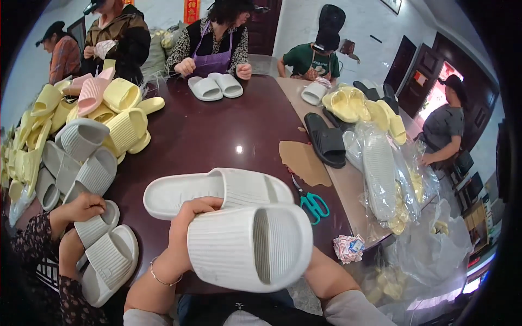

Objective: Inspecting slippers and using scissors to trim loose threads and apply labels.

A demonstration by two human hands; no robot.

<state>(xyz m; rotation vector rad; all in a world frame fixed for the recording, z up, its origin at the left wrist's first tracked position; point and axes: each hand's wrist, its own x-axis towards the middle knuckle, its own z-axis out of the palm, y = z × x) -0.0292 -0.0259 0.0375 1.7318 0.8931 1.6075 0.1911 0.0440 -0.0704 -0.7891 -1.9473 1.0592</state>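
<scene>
A pale grey-white ribbed slipper (223, 250) is held up close, its opening turned to the right. My left hand (182, 233) grips it by the left side, with the fingers curled over its upper edge. Only my right forearm (326, 274) shows; the hand is hidden behind the slipper. Just beyond, a second slipper of the same kind (179, 191) lies sideways on the dark red table (234, 130), partly covered by the held one. To its right are scissors with teal handles (314, 207).
Yellow, pink and grey slippers (87, 141) are heaped at the left. A co-worker's hands (81, 212) hold grey slippers beside me. Black slippers (325, 140), brown cardboard (304, 160), bagged slippers (380, 174) and a stack of small labels (348, 248) lie at the right. Other people stand around the table.
</scene>
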